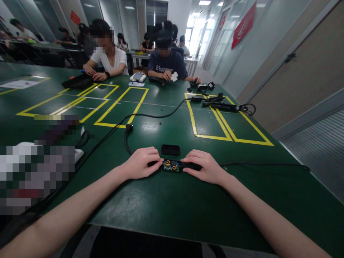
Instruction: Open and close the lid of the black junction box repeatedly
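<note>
An opened inline power adapter (171, 166) lies on the green table in front of me, its circuit board with copper-ringed coils facing up. At its left end, my left hand (142, 163) pinches the edge between thumb and fingers, near a dark cable. My right hand (204, 166) is closed around the black cable end (191, 166) at the adapter's right side. Just beyond the adapter sits a black plastic cover (170, 149), hollow side up, touched by neither hand. From under my right hand a cable (258, 163) runs right to the table edge.
A black power plug (129, 128) with its cord lies beyond my left hand. A long cable crosses to a power brick (197, 99) beside bundled black cables (223, 104). Yellow tape (212, 137) marks the table (129, 211). Two people sit across; a handheld tool (157, 81) lies there.
</note>
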Tool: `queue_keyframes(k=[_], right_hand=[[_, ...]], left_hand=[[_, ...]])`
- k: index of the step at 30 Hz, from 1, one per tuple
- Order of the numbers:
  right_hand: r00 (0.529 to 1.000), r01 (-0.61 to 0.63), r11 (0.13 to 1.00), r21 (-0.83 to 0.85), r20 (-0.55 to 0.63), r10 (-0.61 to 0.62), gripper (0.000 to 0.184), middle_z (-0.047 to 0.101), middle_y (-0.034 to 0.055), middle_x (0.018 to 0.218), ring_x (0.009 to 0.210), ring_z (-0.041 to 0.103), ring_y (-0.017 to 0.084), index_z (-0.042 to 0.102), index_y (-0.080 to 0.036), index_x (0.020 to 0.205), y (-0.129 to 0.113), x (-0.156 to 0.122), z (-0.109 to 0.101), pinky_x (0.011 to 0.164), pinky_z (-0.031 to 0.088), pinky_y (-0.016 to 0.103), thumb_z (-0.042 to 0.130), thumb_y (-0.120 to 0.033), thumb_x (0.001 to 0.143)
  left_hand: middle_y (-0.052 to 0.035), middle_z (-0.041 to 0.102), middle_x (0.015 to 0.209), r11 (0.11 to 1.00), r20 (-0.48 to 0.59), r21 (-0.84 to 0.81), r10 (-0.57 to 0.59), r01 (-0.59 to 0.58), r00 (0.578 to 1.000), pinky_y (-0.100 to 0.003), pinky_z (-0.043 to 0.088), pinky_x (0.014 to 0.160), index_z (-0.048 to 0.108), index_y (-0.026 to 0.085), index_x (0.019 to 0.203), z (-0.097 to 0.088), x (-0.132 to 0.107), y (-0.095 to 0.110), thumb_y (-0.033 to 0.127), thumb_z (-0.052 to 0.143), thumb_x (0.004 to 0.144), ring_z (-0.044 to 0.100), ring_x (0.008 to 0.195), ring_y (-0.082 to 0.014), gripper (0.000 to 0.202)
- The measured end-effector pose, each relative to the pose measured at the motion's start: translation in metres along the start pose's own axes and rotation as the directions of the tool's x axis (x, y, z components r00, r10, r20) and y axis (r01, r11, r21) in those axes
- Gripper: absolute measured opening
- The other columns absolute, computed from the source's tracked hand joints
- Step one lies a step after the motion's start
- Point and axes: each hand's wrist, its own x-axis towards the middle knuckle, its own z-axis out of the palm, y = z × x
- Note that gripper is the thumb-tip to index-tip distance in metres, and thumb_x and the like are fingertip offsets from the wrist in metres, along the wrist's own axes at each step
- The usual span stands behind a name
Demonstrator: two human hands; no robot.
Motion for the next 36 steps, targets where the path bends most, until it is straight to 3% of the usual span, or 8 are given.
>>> queue_keyframes(k=[5, 8, 10, 15, 20, 29, 33, 36], right_hand=[[0.993, -0.120, 0.970, -0.210, -0.008, 0.121, 0.031, 0.075, 0.0156, 0.116, 0.101, 0.069, 0.028, 0.071, -0.017, 0.126, -0.005, 0.003, -0.001, 0.084, 0.057, 0.045, 0.055, -0.033, 0.105], [0.981, -0.182, 0.953, -0.240, 0.026, 0.194, 0.040, 0.067, 0.0156, 0.139, 0.122, 0.064, 0.032, 0.063, -0.020, 0.142, -0.005, 0.002, 0.005, 0.100, 0.055, 0.054, 0.056, -0.034, 0.104], [0.979, -0.174, 0.954, -0.243, 0.063, 0.195, 0.040, 0.065, 0.0137, 0.144, 0.128, 0.061, 0.031, 0.063, -0.023, 0.143, -0.005, 0.002, 0.009, 0.105, 0.052, 0.056, 0.054, -0.032, 0.105], [0.987, -0.135, 0.969, -0.207, 0.057, 0.150, 0.030, 0.072, 0.0139, 0.130, 0.122, 0.066, 0.030, 0.072, -0.020, 0.126, -0.006, 0.002, 0.007, 0.102, 0.057, 0.053, 0.053, -0.027, 0.105], [0.993, -0.117, 0.982, -0.147, 0.000, 0.118, 0.023, 0.071, 0.0137, 0.122, 0.110, 0.069, 0.028, 0.075, -0.021, 0.113, -0.005, 0.003, 0.006, 0.092, 0.062, 0.047, 0.054, -0.022, 0.103], [0.945, -0.267, 0.922, 0.279, -0.113, 0.308, 0.002, 0.066, 0.0079, 0.104, 0.097, 0.068, 0.022, 0.064, -0.023, 0.096, -0.013, 0.007, 0.014, 0.083, 0.061, 0.036, 0.063, -0.021, 0.096], [0.900, -0.392, 0.842, 0.370, -0.035, 0.434, 0.018, 0.071, 0.0064, 0.102, 0.077, 0.066, 0.017, 0.064, -0.023, 0.112, -0.018, 0.008, 0.017, 0.066, 0.058, 0.030, 0.063, -0.022, 0.094], [0.877, -0.448, 0.819, 0.359, -0.005, 0.481, 0.022, 0.075, 0.0040, 0.090, 0.069, 0.066, 0.017, 0.069, -0.022, 0.114, -0.019, 0.007, 0.018, 0.066, 0.058, 0.031, 0.063, -0.024, 0.094]], left_hand=[[-0.0069, 0.074, 0.097, 0.984, -0.150, -0.045, -0.176, 0.171, 0.973, -0.033, 0.054, 0.082, 0.071, 0.018, 0.118, 0.008, 0.001, -0.007, 0.030, 0.055, 0.104, 0.066, 0.092, -0.0203, 0.024], [-0.0104, 0.073, 0.120, 0.977, -0.115, 0.030, -0.207, 0.212, 0.972, -0.044, 0.053, 0.095, 0.069, 0.021, 0.131, 0.010, 0.001, -0.009, 0.035, 0.057, 0.104, 0.065, 0.110, -0.0257, 0.033], [-0.0112, 0.070, 0.130, 0.978, -0.059, 0.054, -0.196, 0.199, 0.979, -0.050, 0.051, 0.101, 0.071, 0.023, 0.130, 0.010, 0.000, -0.010, 0.041, 0.061, 0.102, 0.063, 0.119, -0.0285, 0.035], [-0.0135, 0.066, 0.141, 0.993, -0.009, 0.007, -0.116, 0.116, 0.993, -0.055, 0.047, 0.109, 0.073, 0.024, 0.125, 0.009, -0.005, -0.012, 0.054, 0.079, 0.086, 0.061, 0.127, -0.0331, 0.050], [-0.0153, 0.062, 0.146, 0.997, -0.027, -0.033, -0.070, 0.069, 0.997, -0.053, 0.051, 0.108, 0.072, 0.023, 0.122, 0.012, -0.007, -0.012, 0.047, 0.087, 0.078, 0.064, 0.128, -0.0335, 0.053], [-0.0106, 0.065, 0.134, 0.972, -0.031, -0.216, -0.101, 0.092, 0.994, -0.041, 0.057, 0.101, 0.055, 0.023, 0.134, 0.007, -0.002, 0.000, 0.032, 0.086, 0.079, 0.068, 0.121, -0.0273, 0.064], [-0.0094, 0.066, 0.131, 0.969, -0.011, -0.228, -0.101, 0.096, 0.995, -0.039, 0.057, 0.100, 0.054, 0.023, 0.134, 0.008, -0.002, 0.003, 0.027, 0.085, 0.079, 0.068, 0.118, -0.0266, 0.063], [-0.0098, 0.064, 0.134, 0.969, 0.002, -0.225, -0.108, 0.106, 0.994, -0.040, 0.056, 0.102, 0.052, 0.024, 0.139, 0.008, -0.003, 0.003, 0.027, 0.084, 0.079, 0.067, 0.120, -0.0270, 0.068]])
